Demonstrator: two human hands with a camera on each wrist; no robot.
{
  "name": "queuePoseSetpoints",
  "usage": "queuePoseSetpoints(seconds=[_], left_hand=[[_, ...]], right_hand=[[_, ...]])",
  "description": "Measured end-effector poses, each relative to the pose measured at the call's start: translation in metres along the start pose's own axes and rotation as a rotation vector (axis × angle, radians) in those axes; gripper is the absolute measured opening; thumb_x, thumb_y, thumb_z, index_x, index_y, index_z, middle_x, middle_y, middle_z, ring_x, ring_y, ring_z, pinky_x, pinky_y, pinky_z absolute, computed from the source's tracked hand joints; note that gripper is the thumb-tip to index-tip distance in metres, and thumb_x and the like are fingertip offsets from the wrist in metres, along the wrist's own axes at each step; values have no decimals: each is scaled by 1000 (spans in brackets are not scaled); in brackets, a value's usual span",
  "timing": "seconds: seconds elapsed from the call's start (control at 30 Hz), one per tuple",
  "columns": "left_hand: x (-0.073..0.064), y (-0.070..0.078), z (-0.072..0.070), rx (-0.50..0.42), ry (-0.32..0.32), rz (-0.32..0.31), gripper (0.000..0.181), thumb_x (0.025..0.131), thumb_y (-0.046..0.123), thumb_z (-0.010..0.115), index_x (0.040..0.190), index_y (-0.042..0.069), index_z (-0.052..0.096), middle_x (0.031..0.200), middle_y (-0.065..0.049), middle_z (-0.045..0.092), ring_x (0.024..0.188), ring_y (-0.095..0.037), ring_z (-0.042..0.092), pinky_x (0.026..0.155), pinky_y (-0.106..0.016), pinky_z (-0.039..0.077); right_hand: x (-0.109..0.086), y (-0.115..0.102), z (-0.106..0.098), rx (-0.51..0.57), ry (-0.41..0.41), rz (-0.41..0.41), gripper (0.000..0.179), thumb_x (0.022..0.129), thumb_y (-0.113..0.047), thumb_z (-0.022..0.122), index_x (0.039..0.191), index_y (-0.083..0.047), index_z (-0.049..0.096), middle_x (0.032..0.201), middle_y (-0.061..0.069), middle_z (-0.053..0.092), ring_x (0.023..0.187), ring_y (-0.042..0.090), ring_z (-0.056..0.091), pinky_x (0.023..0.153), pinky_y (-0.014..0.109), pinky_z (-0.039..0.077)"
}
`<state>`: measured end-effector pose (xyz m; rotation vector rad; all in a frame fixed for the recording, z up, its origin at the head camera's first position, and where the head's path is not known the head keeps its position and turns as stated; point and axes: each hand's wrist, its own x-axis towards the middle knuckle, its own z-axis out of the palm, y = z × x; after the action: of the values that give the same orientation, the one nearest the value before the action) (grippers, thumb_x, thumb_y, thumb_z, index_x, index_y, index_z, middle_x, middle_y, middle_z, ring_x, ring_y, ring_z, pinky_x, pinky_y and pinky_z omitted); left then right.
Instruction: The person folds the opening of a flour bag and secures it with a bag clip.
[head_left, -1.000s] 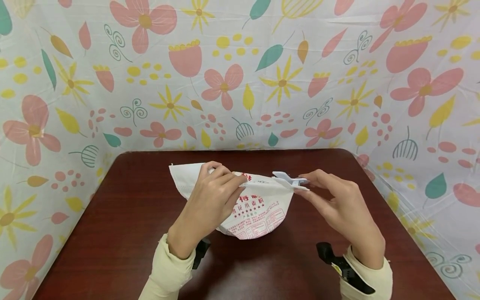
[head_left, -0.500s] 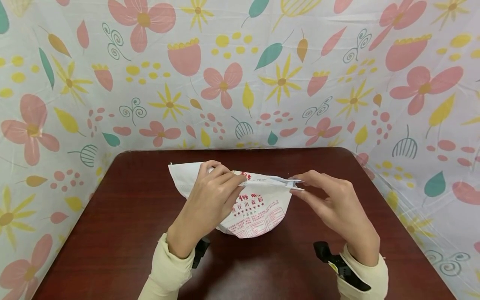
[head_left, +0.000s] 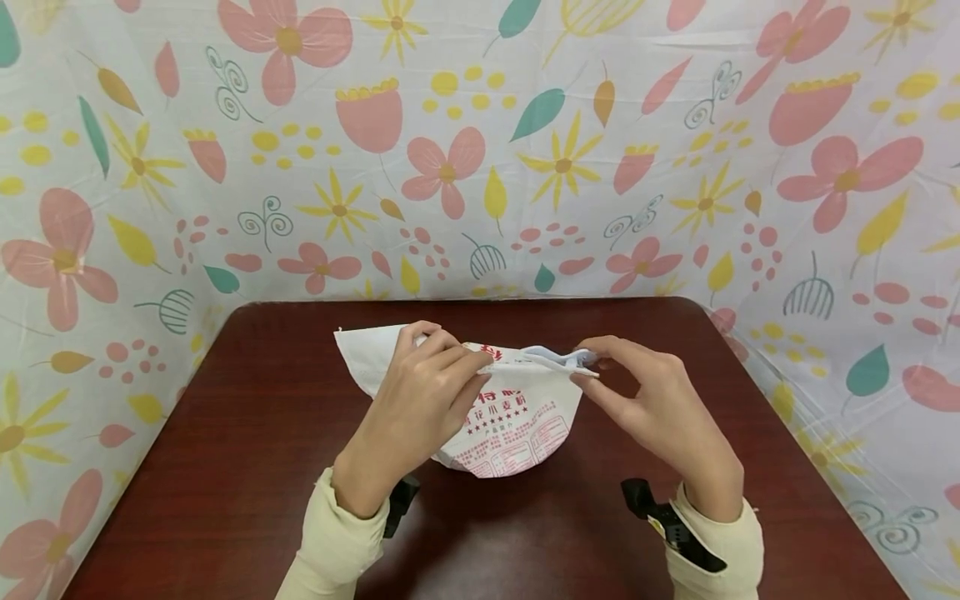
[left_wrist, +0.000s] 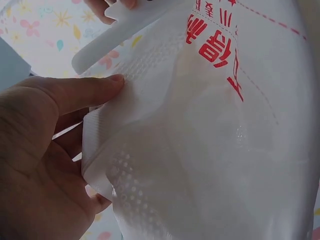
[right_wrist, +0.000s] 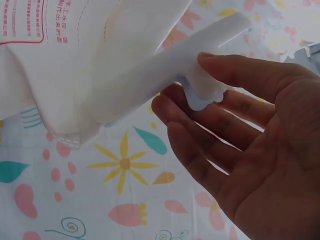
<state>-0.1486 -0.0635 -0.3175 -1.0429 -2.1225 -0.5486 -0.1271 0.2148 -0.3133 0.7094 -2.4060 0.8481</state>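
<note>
A white flour bag (head_left: 517, 437) with red print is held over the table, its top edge folded over. My left hand (head_left: 423, 383) pinches that fold left of centre; in the left wrist view the thumb (left_wrist: 95, 90) lies flat on the plastic. At the fold's right end sits a white and pale-blue bag clip (head_left: 562, 358). My right hand (head_left: 667, 396) pinches the clip's handle end, and the right wrist view shows its long bar (right_wrist: 145, 80) lying along the bag's edge. How far the bar's two halves close on the fold cannot be told.
The dark red-brown wooden table (head_left: 225, 467) lies beneath both hands. A flower-patterned cloth (head_left: 480, 167) hangs behind it and along both sides. Each wrist wears a black camera, such as the right wrist camera (head_left: 671, 525).
My right hand has shifted left with the clip, which now sits farther along the bag's fold. The clip's halves stood spread, came together, then parted a little. My left hand keeps its place.
</note>
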Motion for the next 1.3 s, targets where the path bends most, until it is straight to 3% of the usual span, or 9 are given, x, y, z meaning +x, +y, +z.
queuePoseSetpoints(seconds=[0.17,0.33,0.63,0.9,1.0,1.13,1.3], left_hand=[[0,1,0,-4,8,-21,14,85,9,82,98,12,77,82,5,74,84,-17,61,103,-48,39],[-1,1,0,-9,7,-27,12,86,10,83,96,12,76,80,5,73,85,-17,61,104,-49,40],[0,0,-3,-5,-3,-22,11,88,10,81,97,11,77,84,4,75,85,-17,62,103,-48,40],[2,-2,-5,-5,-13,-15,10,89,9,79,98,11,77,85,4,75,85,-17,61,104,-48,40],[2,-2,-6,-6,-12,-13,10,89,9,79,99,11,77,85,3,75,84,-17,61,104,-48,40],[2,-3,-6,-5,-12,-17,10,89,9,79,99,11,77,85,3,75,84,-17,61,103,-48,40],[1,-3,-6,-6,-11,-21,10,90,7,78,100,11,77,85,3,75,84,-17,62,103,-47,40]], right_hand=[[-4,0,3,-35,13,13,42,82,-1,83,119,-16,71,103,-11,71,89,6,66,81,10,44],[-7,1,3,-47,9,-17,37,81,-1,84,113,-15,72,103,-10,70,90,9,66,82,9,44],[4,0,-8,-150,-89,-137,32,79,-8,87,107,-14,73,103,-8,71,92,8,65,80,19,49],[10,0,-6,-164,-84,-208,30,79,-8,86,106,-13,72,101,-7,72,89,9,67,77,24,53],[11,2,-6,-146,-66,-258,21,91,-25,79,106,-11,73,101,-5,72,90,12,68,77,25,54],[12,3,-7,-139,-63,-317,45,104,-47,51,107,-9,75,101,-1,74,91,16,70,77,27,55],[13,2,-6,-148,-68,-360,52,106,-47,45,109,-5,74,100,2,74,91,18,71,77,29,55]])
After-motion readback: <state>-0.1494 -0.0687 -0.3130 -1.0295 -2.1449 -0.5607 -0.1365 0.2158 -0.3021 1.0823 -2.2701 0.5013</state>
